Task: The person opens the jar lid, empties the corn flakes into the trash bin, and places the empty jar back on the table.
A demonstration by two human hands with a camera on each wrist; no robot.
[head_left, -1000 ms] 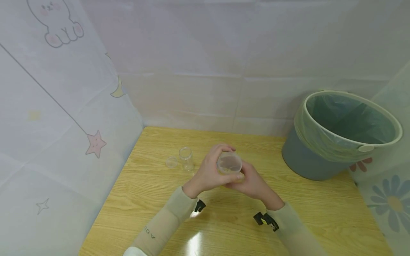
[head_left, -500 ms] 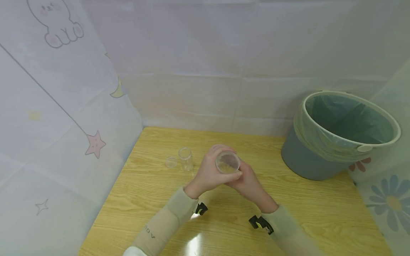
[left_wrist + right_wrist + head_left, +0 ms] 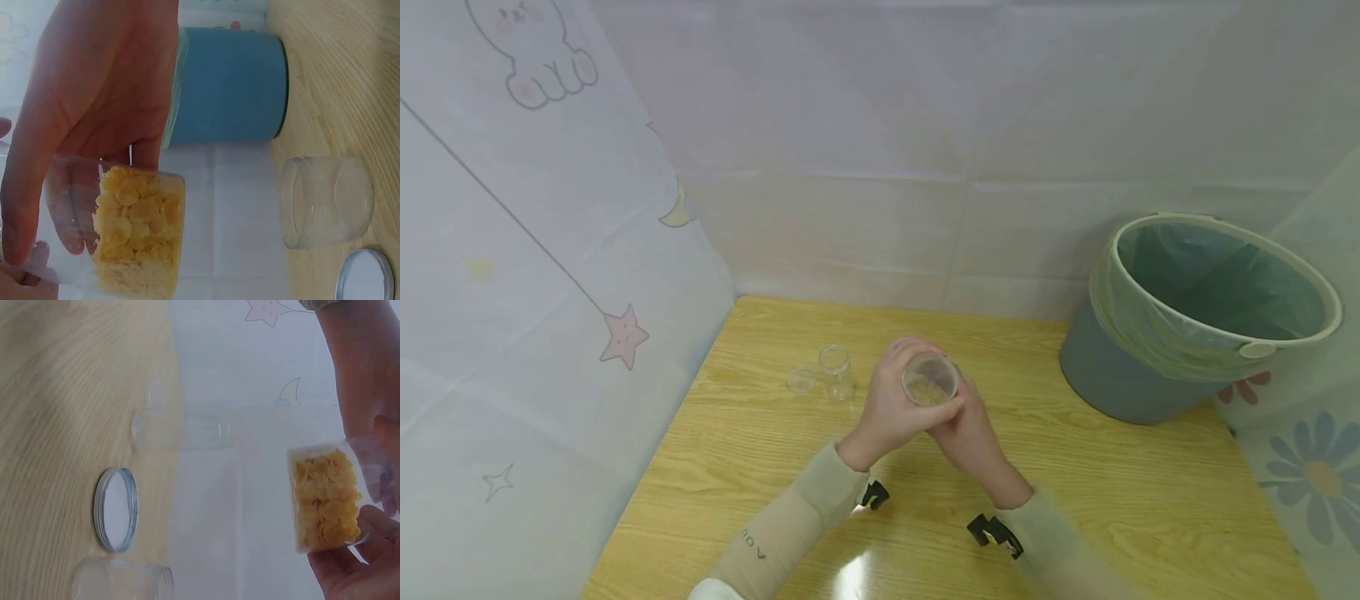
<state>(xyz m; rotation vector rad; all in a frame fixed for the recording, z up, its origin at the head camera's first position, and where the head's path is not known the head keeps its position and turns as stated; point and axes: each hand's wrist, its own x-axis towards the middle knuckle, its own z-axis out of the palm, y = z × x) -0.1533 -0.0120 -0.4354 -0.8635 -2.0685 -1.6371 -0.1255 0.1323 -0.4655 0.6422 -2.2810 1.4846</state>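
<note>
Between my two hands is a clear plastic container [image 3: 929, 380] with yellow round flakes [image 3: 134, 219] in its lower part. My left hand [image 3: 886, 408] curls round its upper part, thumb along the near side. My right hand [image 3: 966, 429] grips it from the right; its fingers [image 3: 375, 540] show against the wall in the right wrist view. The container is held above the table, mouth toward the head camera. Below it, seen only in the wrist views, stand a short clear jar [image 3: 331, 200] and a round lid [image 3: 115, 509] with a silvery rim.
To the left on the wooden table [image 3: 715, 467] stand a tall clear jar [image 3: 837, 372] and a small clear disc-like lid [image 3: 801, 380]. A bin [image 3: 1112, 367] with a green liner is at the right. Printed cloth [image 3: 850, 225] walls the back and sides.
The container has shifted slightly left and toward me, its mouth tipped so the flakes inside show more. My right hand and forearm have swung left with it; both hands keep their grip.
</note>
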